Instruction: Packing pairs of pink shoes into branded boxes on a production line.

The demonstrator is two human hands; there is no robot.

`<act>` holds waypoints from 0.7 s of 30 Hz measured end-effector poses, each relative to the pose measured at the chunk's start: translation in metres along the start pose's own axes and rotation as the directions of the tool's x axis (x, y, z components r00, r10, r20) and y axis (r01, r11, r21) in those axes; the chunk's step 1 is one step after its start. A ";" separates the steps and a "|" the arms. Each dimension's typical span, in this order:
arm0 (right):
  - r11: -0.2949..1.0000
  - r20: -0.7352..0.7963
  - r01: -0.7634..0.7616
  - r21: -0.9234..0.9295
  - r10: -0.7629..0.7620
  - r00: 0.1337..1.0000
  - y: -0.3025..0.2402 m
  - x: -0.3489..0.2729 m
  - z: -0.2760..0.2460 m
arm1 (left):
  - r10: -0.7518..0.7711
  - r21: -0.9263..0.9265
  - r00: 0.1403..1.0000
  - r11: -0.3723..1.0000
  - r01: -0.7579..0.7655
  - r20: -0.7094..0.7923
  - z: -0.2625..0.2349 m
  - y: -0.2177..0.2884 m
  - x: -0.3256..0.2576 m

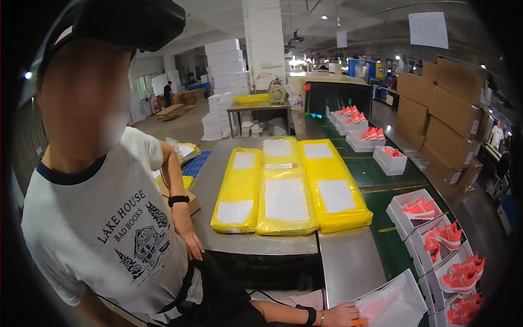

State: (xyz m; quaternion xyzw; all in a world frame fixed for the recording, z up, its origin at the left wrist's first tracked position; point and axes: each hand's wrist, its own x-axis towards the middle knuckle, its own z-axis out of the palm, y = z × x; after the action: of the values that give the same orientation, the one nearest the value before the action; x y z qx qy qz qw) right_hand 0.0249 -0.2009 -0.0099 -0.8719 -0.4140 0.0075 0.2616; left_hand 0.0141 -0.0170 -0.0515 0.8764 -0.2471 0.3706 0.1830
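Note:
At the lower edge my left hand (340,314), with a black band and a bracelet at the wrist, reaches to the right. Its fingers are bent, and a small orange thing (358,322) shows at the fingertips; its kind cannot be made out. The hand rests at the near left side of a white box (422,305) lined with white tissue paper (395,300). Something pinkish shows faintly through the paper. Right of it stand several open white shoeboxes (415,253) with coral-pink sneakers (460,279). My right hand is out of view.
Three long yellow-wrapped packs (283,218) lie on the metal table (272,244). A person in a white T-shirt (109,218) stands close at left, one hand at the waist. More shoeboxes (390,163) line the green conveyor (376,189). Brown cartons (449,131) are stacked at right.

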 end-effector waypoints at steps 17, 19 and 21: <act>0.880 0.133 -0.430 -0.201 0.459 0.878 -0.003 0.019 -0.011 | -0.553 -0.729 0.826 0.521 0.444 0.108 -0.139 -0.028 0.062; 0.934 0.202 -0.310 -0.178 0.343 0.918 -0.003 0.013 -0.011 | -0.579 -0.413 0.750 0.797 0.440 -0.318 -0.211 -0.007 0.067; 0.923 0.217 -0.296 -0.245 0.350 0.911 -0.005 0.017 -0.008 | -0.347 -0.153 0.725 0.934 0.322 -0.595 -0.242 -0.012 0.061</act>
State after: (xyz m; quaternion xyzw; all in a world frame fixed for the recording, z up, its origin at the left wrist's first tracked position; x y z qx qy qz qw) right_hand 0.0344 -0.1889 0.0027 -0.9425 -0.2921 0.1205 0.1091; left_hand -0.0777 0.0966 0.1509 0.7346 -0.0192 0.5904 0.3338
